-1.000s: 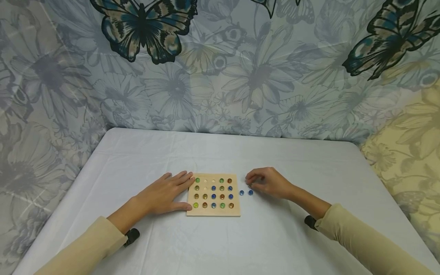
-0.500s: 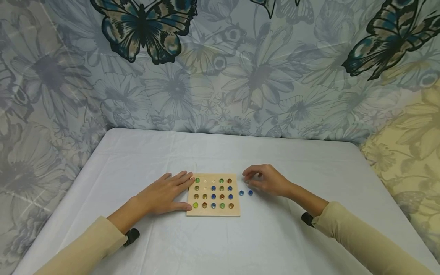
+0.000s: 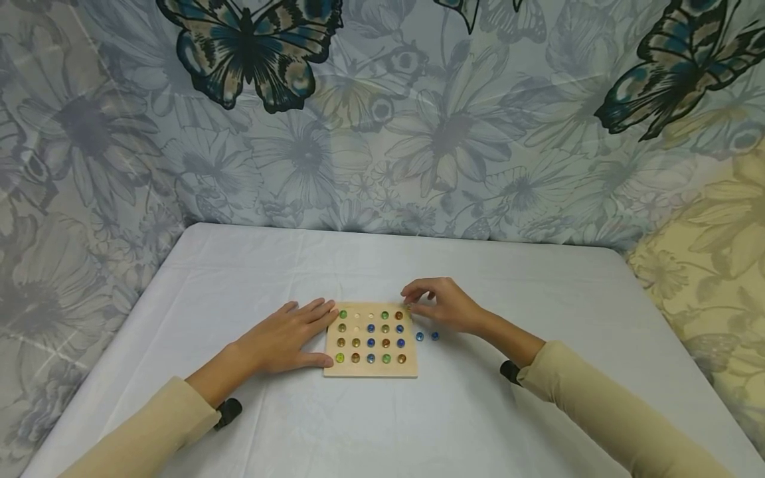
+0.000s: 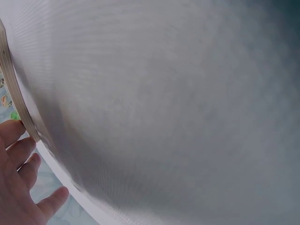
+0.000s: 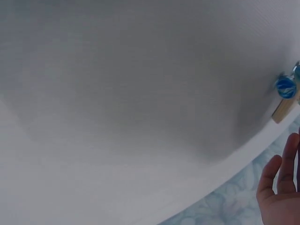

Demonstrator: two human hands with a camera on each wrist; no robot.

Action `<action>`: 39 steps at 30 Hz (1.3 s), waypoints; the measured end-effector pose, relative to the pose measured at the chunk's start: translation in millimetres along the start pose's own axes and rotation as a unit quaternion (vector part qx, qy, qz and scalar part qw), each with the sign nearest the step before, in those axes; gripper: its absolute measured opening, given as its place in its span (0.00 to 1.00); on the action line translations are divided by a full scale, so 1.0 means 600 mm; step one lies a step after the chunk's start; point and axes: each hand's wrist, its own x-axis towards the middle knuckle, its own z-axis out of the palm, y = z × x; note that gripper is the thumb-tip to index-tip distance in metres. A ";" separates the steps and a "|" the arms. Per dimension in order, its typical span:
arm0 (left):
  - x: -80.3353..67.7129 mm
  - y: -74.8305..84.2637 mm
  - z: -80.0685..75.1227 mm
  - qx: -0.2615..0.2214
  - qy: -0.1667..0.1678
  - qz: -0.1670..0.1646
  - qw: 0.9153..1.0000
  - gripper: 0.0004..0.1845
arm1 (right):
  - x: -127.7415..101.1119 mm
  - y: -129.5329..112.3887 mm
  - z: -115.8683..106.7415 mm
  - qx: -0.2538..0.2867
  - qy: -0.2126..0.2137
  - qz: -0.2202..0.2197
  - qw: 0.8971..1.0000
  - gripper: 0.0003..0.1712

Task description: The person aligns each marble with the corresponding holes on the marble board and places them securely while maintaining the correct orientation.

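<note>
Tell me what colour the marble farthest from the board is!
Blue, with paler streaks; the marble shows best in the right wrist view.

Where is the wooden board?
Head view: the wooden board lies on the table, the left hand on its left edge, two loose blue marbles off its right.

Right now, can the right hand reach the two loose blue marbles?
Likely yes: the blue marbles lie uncovered beside the board, close to the right hand. Its fingertips seem to pinch another marble, which may need placing first.

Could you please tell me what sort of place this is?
Possibly a staged filming booth: a white-covered table bearing a wooden marble board, in front of a floral butterfly-print backdrop.
</note>
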 end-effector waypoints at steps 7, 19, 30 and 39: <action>-0.002 0.001 0.000 -0.001 0.002 0.000 1.000 0.48 | 0.023 -0.017 0.017 0.013 -0.016 0.002 1.000 0.15; -0.002 0.001 0.000 0.001 0.000 -0.002 1.000 0.48 | 0.057 -0.034 0.039 0.022 -0.025 -0.014 0.999 0.14; 0.000 -0.001 0.002 0.000 -0.002 -0.002 1.000 0.48 | 0.070 -0.034 0.052 0.033 -0.055 -0.004 0.998 0.15; 0.000 -0.002 0.003 -0.004 -0.005 -0.005 1.000 0.48 | 0.077 -0.039 0.060 0.029 -0.075 -0.018 0.997 0.14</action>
